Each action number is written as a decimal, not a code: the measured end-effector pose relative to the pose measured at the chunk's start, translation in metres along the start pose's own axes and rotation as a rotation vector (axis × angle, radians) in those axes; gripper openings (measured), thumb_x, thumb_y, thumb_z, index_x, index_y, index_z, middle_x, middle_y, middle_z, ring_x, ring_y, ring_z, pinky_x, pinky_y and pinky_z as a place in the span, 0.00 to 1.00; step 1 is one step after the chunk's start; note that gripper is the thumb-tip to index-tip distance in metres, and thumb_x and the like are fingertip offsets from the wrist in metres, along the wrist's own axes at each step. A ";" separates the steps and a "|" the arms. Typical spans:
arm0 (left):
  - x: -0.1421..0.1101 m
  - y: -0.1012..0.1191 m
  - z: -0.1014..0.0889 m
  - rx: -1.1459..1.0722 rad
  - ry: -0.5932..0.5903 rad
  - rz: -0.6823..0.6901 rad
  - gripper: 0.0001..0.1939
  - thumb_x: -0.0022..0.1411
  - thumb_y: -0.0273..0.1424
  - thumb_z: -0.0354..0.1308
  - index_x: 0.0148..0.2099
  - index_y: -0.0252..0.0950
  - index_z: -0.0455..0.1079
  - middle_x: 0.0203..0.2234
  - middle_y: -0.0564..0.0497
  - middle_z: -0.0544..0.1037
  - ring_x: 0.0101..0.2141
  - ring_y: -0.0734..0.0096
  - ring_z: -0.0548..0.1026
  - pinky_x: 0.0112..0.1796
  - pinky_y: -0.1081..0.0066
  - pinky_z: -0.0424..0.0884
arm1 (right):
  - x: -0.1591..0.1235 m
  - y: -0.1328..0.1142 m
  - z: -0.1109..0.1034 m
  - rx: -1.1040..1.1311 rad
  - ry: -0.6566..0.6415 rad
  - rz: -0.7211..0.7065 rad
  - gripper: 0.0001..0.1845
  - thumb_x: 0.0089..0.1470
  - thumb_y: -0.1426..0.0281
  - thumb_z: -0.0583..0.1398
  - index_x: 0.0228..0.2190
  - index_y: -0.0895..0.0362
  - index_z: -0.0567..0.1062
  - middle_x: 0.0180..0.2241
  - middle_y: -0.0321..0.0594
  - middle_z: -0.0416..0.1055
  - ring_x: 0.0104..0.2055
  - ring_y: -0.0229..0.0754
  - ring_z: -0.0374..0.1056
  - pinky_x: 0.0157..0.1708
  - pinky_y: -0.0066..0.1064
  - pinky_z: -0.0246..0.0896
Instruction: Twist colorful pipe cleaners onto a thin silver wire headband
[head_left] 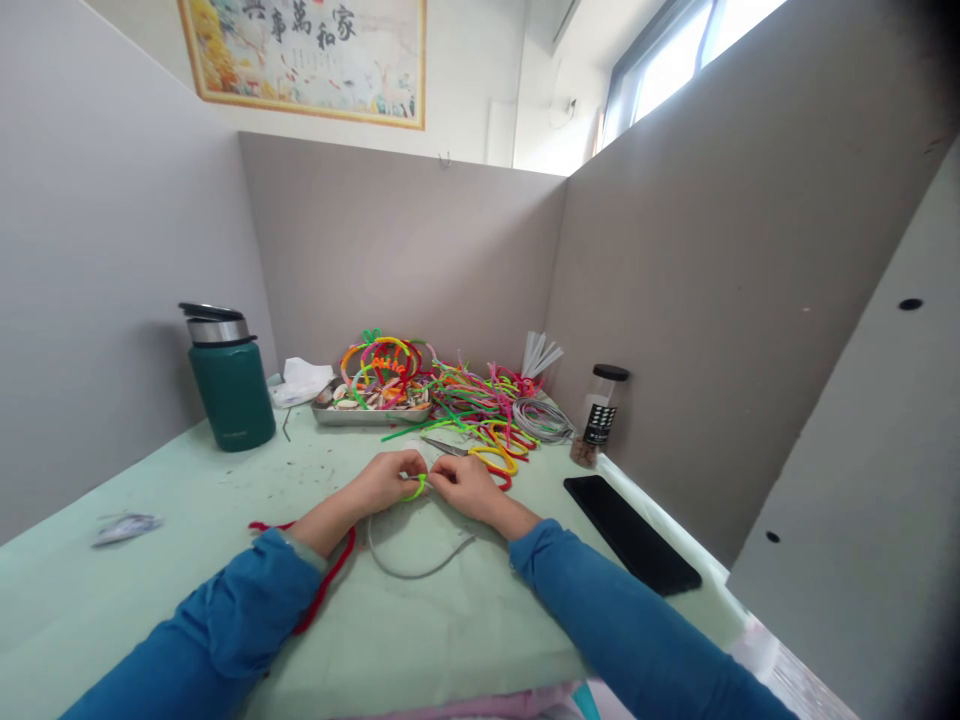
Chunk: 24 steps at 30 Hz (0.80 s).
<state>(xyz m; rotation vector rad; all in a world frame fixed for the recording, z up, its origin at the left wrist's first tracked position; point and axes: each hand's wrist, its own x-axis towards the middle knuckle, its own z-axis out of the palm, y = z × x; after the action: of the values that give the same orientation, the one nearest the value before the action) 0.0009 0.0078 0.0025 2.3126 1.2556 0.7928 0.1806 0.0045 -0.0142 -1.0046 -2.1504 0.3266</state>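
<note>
On my remote feed, lower centre of the frame, I see the left hand (386,482) pinching a lime-green fuzzy stem (415,491); whether fingers of the right hand (469,488) grip it too, I can't tell. Uneven tugging could slip it loose; the scissors (442,446) just behind could nick knuckles.

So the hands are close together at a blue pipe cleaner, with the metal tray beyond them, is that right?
Not quite: the head view shows a lime-green pipe cleaner, not blue, at the left hand and right hand. The metal tray is beyond them.
</note>
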 end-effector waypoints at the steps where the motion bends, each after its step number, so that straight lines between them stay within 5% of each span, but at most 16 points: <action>1: 0.001 -0.001 0.000 -0.004 0.000 0.003 0.09 0.46 0.31 0.52 0.31 0.34 0.68 0.26 0.53 0.72 0.28 0.74 0.67 0.30 0.77 0.62 | 0.000 0.000 0.000 0.002 0.001 -0.002 0.08 0.49 0.69 0.54 0.26 0.58 0.73 0.21 0.33 0.68 0.23 0.32 0.59 0.23 0.22 0.46; 8: -0.001 0.009 -0.003 -0.007 0.020 -0.023 0.13 0.45 0.38 0.57 0.30 0.34 0.69 0.24 0.53 0.72 0.27 0.74 0.67 0.28 0.78 0.61 | 0.000 0.000 -0.001 0.000 -0.001 0.001 0.08 0.50 0.69 0.54 0.26 0.58 0.73 0.21 0.33 0.68 0.24 0.32 0.58 0.24 0.22 0.46; 14: -0.006 0.026 -0.009 -0.026 0.003 -0.101 0.22 0.54 0.46 0.46 0.25 0.33 0.70 0.20 0.52 0.71 0.22 0.76 0.64 0.24 0.77 0.58 | 0.000 -0.001 -0.001 -0.021 0.016 -0.006 0.13 0.53 0.66 0.52 0.25 0.59 0.73 0.21 0.34 0.68 0.22 0.32 0.57 0.22 0.23 0.45; 24: 0.000 0.007 0.000 -0.126 -0.071 -0.143 0.20 0.46 0.46 0.55 0.32 0.33 0.69 0.22 0.53 0.73 0.24 0.74 0.68 0.24 0.77 0.59 | 0.001 0.003 0.001 -0.024 0.004 0.009 0.08 0.49 0.71 0.54 0.26 0.58 0.74 0.23 0.34 0.70 0.25 0.33 0.60 0.25 0.23 0.48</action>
<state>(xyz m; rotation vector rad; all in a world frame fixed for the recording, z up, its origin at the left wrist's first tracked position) 0.0053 0.0043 0.0062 2.1072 1.2849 0.7143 0.1807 0.0072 -0.0158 -1.0281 -2.1515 0.3037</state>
